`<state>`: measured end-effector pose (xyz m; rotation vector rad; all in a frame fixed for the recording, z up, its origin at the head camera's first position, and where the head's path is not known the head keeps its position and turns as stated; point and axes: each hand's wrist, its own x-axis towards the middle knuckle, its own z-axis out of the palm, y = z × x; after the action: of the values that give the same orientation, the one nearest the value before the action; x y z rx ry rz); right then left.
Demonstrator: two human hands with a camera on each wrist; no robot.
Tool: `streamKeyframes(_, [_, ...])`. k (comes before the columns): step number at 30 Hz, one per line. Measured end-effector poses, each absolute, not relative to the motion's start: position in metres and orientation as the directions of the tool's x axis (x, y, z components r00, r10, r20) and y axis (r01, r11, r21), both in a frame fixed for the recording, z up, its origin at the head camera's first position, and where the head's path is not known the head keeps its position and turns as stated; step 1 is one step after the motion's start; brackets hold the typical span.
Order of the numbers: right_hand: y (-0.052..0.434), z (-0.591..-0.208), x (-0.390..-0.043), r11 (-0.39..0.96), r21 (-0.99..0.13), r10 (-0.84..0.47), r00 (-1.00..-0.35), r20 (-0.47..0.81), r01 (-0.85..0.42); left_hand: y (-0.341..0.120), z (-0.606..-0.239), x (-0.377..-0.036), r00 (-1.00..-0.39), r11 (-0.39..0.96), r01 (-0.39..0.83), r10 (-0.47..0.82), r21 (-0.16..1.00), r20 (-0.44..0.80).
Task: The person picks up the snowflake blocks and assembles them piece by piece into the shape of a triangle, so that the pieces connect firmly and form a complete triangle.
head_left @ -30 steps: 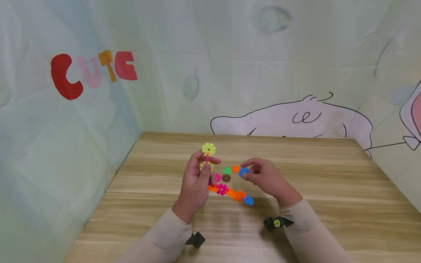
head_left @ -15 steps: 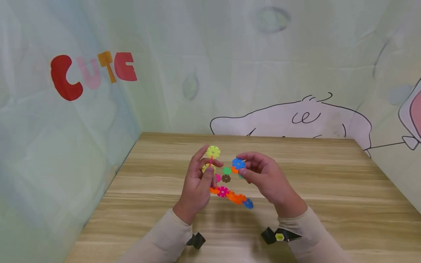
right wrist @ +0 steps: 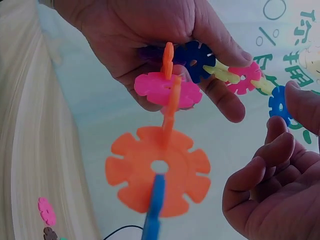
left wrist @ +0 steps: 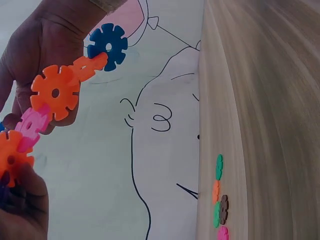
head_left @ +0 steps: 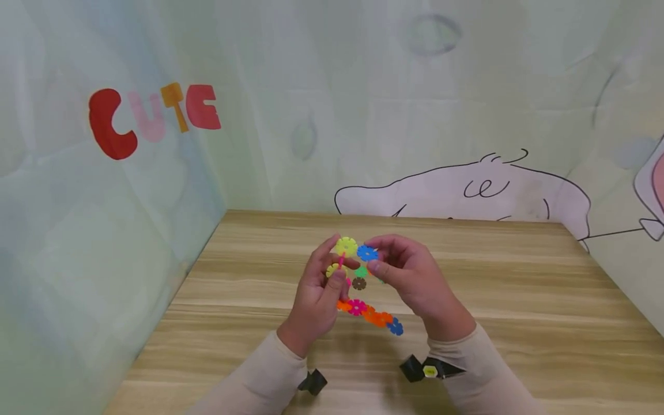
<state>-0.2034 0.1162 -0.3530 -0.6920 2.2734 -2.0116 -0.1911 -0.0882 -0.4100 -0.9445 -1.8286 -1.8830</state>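
Note:
My left hand [head_left: 313, 302] holds a chain of interlocked plastic snowflake discs, gripping it along its middle. From the hand, orange, pink and orange discs hang toward the right, ending in a blue disc [head_left: 395, 326]. Above the fingers the chain rises through yellow and pink discs to a yellow disc [head_left: 346, 246] at the top. Between thumb and fingers, my right hand [head_left: 415, 279] pinches another blue disc [head_left: 366, 253]. In the right wrist view this blue disc [right wrist: 279, 106] meets the yellow disc [right wrist: 262, 86] at its edge; how deeply the slots engage cannot be told.
Behind the hands, loose discs lie on the wooden table [head_left: 519, 305]: a brown disc [head_left: 359, 283], a green disc [head_left: 361, 271] and, in the left wrist view, an orange disc [left wrist: 216, 191] and a pink disc [left wrist: 223, 233]. A printed cloth [head_left: 290, 104] hangs around the table.
My right hand has lifted the blue disc from among the loose discs and brought it left to the chain's top yellow disc. My left hand, still holding the chain, has shifted slightly right.

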Motion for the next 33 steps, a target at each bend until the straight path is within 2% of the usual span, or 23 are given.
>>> streamKeyframes(9, [0.1148, -0.3564, -0.2004, 0.039, -0.954, -0.327, -0.906, 0.268, -0.296, -0.086, -0.4094, -0.1895, -0.725, -0.084, 0.65, 0.227, 0.755, 0.65])
streamKeyframes(18, [0.1129, -0.3563, -0.1985, 0.02, -0.96, -0.332, -0.907, 0.258, -0.28, -0.0869, -0.4139, -0.1913, -0.69, -0.085, 0.69, 0.22, 0.718, 0.689])
streamKeyframes(25, [0.1132, -0.3581, -0.2023, 0.005, -0.969, -0.353, -0.907, 0.228, -0.246, -0.0877, -0.4157, -0.192, -0.704, -0.094, 0.672, 0.228, 0.735, 0.673])
streamKeyframes(33, [0.113, -0.3603, -0.2054, -0.012, -0.964, -0.368, -0.895, 0.251, -0.265, -0.0881, -0.4158, -0.1913, -0.703, -0.089, 0.674, 0.23, 0.734, 0.673])
